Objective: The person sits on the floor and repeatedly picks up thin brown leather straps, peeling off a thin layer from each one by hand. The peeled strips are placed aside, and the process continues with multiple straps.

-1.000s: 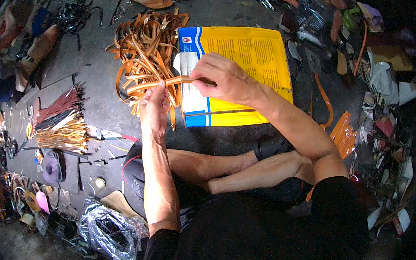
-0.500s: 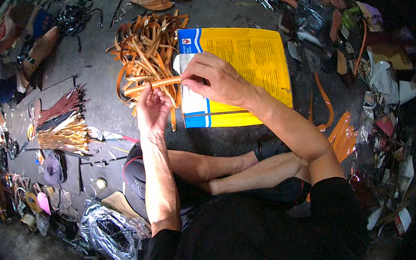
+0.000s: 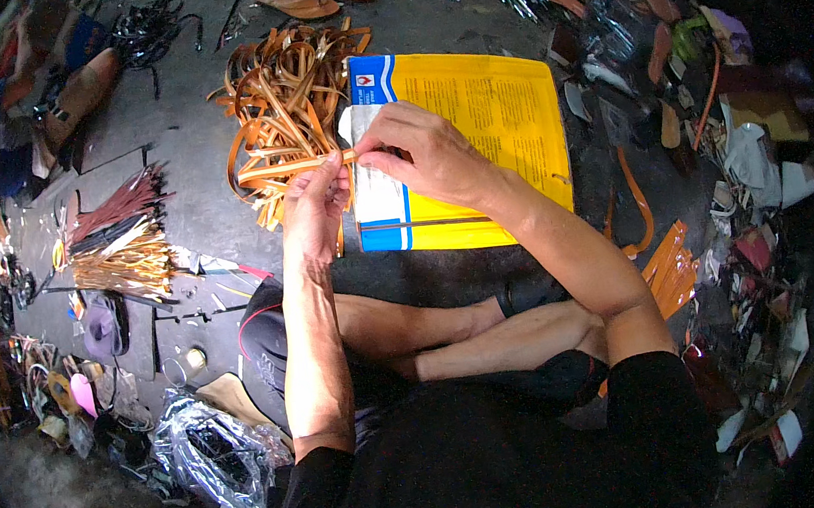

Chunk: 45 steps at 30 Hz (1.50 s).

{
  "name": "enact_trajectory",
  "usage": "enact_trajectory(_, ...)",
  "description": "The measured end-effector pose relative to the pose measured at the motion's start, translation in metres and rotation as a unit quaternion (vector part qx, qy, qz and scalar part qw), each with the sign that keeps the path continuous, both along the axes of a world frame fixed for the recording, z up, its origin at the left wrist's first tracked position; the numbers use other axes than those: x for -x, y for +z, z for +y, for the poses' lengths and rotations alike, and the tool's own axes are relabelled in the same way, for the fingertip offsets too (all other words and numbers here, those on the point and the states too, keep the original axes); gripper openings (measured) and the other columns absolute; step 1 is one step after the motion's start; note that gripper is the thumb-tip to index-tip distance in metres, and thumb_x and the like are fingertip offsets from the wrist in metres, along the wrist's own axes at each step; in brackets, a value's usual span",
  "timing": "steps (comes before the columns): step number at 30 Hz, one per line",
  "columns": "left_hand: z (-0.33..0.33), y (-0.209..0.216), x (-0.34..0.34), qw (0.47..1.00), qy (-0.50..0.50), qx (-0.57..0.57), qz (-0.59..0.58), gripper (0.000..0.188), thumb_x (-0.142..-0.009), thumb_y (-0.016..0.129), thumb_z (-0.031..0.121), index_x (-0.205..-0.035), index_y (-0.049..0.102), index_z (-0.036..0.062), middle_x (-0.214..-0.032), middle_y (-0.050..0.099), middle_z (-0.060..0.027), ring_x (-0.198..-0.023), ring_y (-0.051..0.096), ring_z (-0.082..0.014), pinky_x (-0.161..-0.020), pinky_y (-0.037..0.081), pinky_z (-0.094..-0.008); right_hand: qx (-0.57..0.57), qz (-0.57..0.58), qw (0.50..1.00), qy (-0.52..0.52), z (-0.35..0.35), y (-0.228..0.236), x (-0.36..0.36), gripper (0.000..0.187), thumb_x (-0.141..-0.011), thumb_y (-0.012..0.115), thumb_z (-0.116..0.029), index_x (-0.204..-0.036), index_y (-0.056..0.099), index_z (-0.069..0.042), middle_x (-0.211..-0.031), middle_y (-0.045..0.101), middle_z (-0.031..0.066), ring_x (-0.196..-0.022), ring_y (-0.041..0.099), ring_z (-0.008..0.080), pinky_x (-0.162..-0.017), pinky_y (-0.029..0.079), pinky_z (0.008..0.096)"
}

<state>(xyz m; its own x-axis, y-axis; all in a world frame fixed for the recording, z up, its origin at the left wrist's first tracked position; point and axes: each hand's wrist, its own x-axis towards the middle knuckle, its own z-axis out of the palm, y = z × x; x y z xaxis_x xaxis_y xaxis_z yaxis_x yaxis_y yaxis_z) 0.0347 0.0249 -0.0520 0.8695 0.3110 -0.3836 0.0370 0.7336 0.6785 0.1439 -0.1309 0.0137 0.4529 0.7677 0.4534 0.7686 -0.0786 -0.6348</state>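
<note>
Between my two hands runs a flat orange-tan strap (image 3: 283, 168). My left hand (image 3: 315, 209) pinches it with thumb and fingertips, just left of the yellow sheet. My right hand (image 3: 432, 158) is closed on the strap's right end, above the sheet's white-and-blue edge. Behind and left of my left hand lies a tangled heap of similar straps (image 3: 287, 79). The yellow sheet (image 3: 491, 109), printed and edged in blue and white, lies flat under my right hand and forearm. A thin dark rod or strip (image 3: 424, 222) rests across its near part.
At left lie bundles of maroon (image 3: 123, 200) and gold strips (image 3: 124, 266). A pair of sandals (image 3: 299, 2) sits at the far side. Orange strips (image 3: 673, 272) are beyond my right elbow. Scraps and plastic bags line both sides. Another person (image 3: 0, 146) sits at upper left.
My left hand has slid right along the strap, closer to my right hand, and its thumb now presses on top. The right hand stays nearly in place.
</note>
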Motion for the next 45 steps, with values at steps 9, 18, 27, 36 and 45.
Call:
enact_trajectory(9, -0.020, 0.031, -0.006, 0.997, 0.074, 0.003, 0.035, 0.018, -0.093, 0.067, 0.019, -0.083, 0.064, 0.0056, -0.069, 0.059, 0.0033, -0.060, 0.050, -0.0059, -0.058, 0.041, -0.0205, 0.001, -0.102, 0.995, 0.003, 0.001, -0.002, 0.001, 0.008, -0.082, 0.069, -0.006, -0.085, 0.064, -0.002, -0.085, 0.060, 0.0098, -0.082, 0.060, 0.0289, -0.072, 0.050, 0.0375)
enact_trajectory(18, -0.026, 0.036, -0.004, 0.930, 0.023, -0.357, 0.082, 0.024, -0.093, 0.067, 0.023, -0.097, 0.065, -0.0005, -0.080, 0.064, -0.0004, -0.067, 0.052, -0.0049, -0.058, 0.042, -0.0218, 0.032, -0.007, 0.999, -0.040, -0.028, 0.008, 0.020, 0.015, -0.082, 0.065, -0.007, -0.096, 0.065, -0.001, -0.092, 0.062, 0.0125, -0.090, 0.061, 0.0309, -0.078, 0.051, 0.0393)
enact_trajectory(27, -0.030, 0.036, -0.009, 0.878, 0.056, -0.467, 0.089, 0.025, -0.089, 0.069, 0.021, -0.094, 0.064, -0.0029, -0.076, 0.064, -0.0030, -0.066, 0.054, -0.0080, -0.059, 0.045, -0.0249, 0.061, -0.070, 0.995, -0.042, -0.019, 0.004, 0.018, 0.018, -0.082, 0.065, -0.009, -0.099, 0.065, -0.001, -0.090, 0.060, 0.0130, -0.088, 0.061, 0.0312, -0.078, 0.051, 0.0401)
enact_trajectory(36, -0.032, 0.040, -0.008, 0.893, 0.055, -0.436, 0.096, 0.026, -0.087, 0.069, 0.021, -0.091, 0.065, -0.0042, -0.075, 0.065, -0.0053, -0.066, 0.055, -0.0096, -0.060, 0.045, -0.0259, 0.012, -0.040, 0.997, -0.059, -0.014, -0.005, 0.016, 0.020, -0.082, 0.068, -0.012, -0.099, 0.066, -0.003, -0.089, 0.059, 0.0119, -0.085, 0.059, 0.0300, -0.077, 0.050, 0.0396)
enact_trajectory(45, -0.019, 0.007, -0.003, 0.990, 0.136, -0.038, 0.002, 0.027, -0.089, 0.069, 0.019, -0.109, 0.053, 0.0075, -0.086, 0.061, -0.0038, -0.080, 0.061, -0.0133, -0.070, 0.050, -0.0276, 0.135, -0.169, 0.971, -0.102, -0.026, 0.004, 0.041, 0.039, -0.082, 0.064, -0.009, -0.119, 0.059, -0.001, -0.106, 0.057, 0.0110, -0.096, 0.056, 0.0270, -0.084, 0.047, 0.0393)
